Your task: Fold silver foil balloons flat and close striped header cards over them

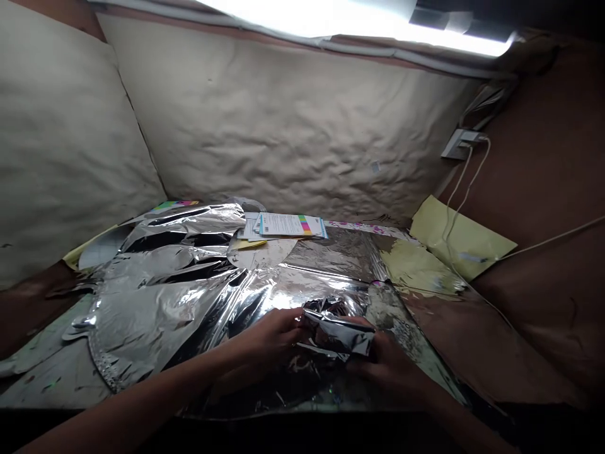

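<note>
Head view, background: beige padded cloth lining the back and left, brown panel at right, bright strip light along the top, white socket plate on the right corner with white cables trailing down from it.

Work surface, back edge: stack of printed cards with coloured tabs, a small yellow slip just below it, a pale paper disc partly under the foil. Back right corner: yellow sheet, with a second, creased yellow sheet beside it.

Main item: large crinkled silver foil sheet, spread over most of the surface and reaching the near edge.

My hands, at the near edge: left hand and right hand, close together, both closed in a narrow grip on a crumpled fold of foil, which sits between them; my left fingers pinch its left end, my right hand cups its right end from below
</note>
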The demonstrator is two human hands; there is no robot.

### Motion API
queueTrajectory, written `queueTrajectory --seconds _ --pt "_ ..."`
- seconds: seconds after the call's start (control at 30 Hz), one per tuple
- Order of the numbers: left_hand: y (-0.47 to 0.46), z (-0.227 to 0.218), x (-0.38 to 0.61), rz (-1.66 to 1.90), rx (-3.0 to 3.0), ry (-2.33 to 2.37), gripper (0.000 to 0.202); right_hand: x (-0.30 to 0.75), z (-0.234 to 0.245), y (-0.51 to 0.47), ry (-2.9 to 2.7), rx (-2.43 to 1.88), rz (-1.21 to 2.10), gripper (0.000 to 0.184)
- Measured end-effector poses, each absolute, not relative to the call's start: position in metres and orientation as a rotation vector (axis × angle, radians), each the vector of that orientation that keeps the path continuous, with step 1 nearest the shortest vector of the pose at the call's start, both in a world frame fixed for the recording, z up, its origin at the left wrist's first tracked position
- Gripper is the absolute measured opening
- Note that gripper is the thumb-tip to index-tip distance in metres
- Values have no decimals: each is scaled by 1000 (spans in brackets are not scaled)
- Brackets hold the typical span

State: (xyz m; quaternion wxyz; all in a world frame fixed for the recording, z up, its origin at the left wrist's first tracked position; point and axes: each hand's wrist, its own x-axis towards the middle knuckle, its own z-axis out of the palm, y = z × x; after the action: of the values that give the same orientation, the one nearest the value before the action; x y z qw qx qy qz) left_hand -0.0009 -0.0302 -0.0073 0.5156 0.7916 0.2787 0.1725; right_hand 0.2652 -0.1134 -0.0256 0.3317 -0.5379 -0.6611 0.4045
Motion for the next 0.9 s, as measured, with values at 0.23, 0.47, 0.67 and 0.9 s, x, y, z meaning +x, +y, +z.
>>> queueTrajectory --seconds 0.23,0.47,0.67,0.9 --pt "-12 -34 12 426 1705 881 54 251 -29 -90 -1264 -1384 1328 42" --pt "-12 -18 11 411 1877 1041 87 249 -36 -79 -1167 -1513 1278 53" --pt "-22 -16 36 547 2648 1058 79 249 -40 -76 -1217 -1471 1236 67" --pt "-25 -46 50 139 2717 987 78 269 -17 -83 -1617 -1679 416 65"
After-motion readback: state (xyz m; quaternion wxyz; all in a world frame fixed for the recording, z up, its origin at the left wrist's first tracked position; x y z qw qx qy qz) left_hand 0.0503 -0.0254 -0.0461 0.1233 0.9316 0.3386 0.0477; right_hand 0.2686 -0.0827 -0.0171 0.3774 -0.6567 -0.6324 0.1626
